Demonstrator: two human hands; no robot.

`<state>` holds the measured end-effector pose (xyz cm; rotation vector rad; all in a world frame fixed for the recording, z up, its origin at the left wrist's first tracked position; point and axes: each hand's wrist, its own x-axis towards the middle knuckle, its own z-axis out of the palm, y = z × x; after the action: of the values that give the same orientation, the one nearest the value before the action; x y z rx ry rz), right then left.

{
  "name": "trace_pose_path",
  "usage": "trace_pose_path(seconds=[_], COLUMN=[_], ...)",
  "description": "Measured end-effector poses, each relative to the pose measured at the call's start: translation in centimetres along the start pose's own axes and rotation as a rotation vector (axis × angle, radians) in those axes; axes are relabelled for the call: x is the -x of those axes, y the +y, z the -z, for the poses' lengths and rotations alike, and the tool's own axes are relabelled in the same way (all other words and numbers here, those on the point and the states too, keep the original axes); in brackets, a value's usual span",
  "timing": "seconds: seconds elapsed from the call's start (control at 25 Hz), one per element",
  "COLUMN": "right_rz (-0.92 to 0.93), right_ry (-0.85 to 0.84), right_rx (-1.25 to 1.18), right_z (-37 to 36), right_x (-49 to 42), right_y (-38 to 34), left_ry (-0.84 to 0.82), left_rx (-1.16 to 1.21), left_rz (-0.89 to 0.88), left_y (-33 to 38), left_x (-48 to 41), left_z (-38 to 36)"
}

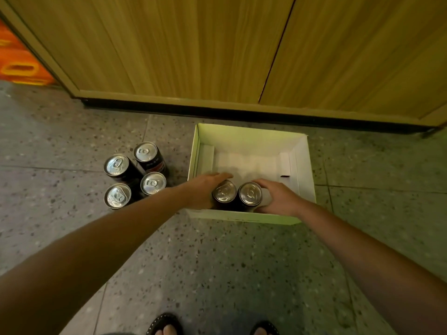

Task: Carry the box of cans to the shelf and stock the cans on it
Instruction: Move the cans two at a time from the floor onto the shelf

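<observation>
Reaching down into a white cardboard box (251,141) on the speckled floor (217,262), a person closes both hands around the two cans standing side by side at its near edge. The left hand (205,189) curls round the left can (224,191), fingers wrapped over its far side; the right hand (278,197) cups the right can (250,193) in the same way. Both grips look clamped on the cans, though the palm sides are hidden and how firmly they hold cannot be told.

The rest of the box is bare. Well to its left, four more cans (135,175) stand upright in a tight cluster on the floor, which makes six cans in all: two in the box, four outside it. There is one box. Behind it runs a wooden cabinet (193,44) with a dark base strip, and an orange crate (19,64) shows at the far left. The person's sandalled feet (164,325) are at the bottom edge.

To do this step cleanly, each can would best be held low around its body rather than by the rim, and lifted straight up so it clears the box wall without tipping its neighbour. The two touch or nearly touch, so raising them together, level, seems safest.
</observation>
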<state>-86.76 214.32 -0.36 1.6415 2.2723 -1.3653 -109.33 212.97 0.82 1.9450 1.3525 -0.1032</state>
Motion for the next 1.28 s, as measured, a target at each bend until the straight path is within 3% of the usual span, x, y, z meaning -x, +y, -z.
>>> trace_pose_path(seconds=[0.2, 0.48, 0.8, 1.0, 1.28], right_rz=[-0.015, -0.074, -0.158, -0.164, -0.091], right_ry=[0.002, 0.029, 0.105, 0.172, 0.131], right_rx=[-0.203, -0.327, -0.535, -0.616, -0.7], right_z=[-1.1, -1.2, 1.4, 9.6, 27.9], right_x=[-0.7, -1.0, -1.3, 3.4, 14.8], right_y=[0.0, 0.1, -1.8, -9.8, -29.4], left_ry=[0.075, 0.145, 0.217, 0.278, 0.314], left_rx=[0.079, 0.208, 0.575, 0.677, 0.681], left_rz=[-0.056, 0.054, 0.115, 0.086, 0.064], left_y=[-0.2, 0.3, 1.2, 6.8, 19.9], left_x=[-1.0, -1.2, -0.9, 4.2, 15.9], left_z=[-1.0, -1.3, 0.7, 10.9, 33.3])
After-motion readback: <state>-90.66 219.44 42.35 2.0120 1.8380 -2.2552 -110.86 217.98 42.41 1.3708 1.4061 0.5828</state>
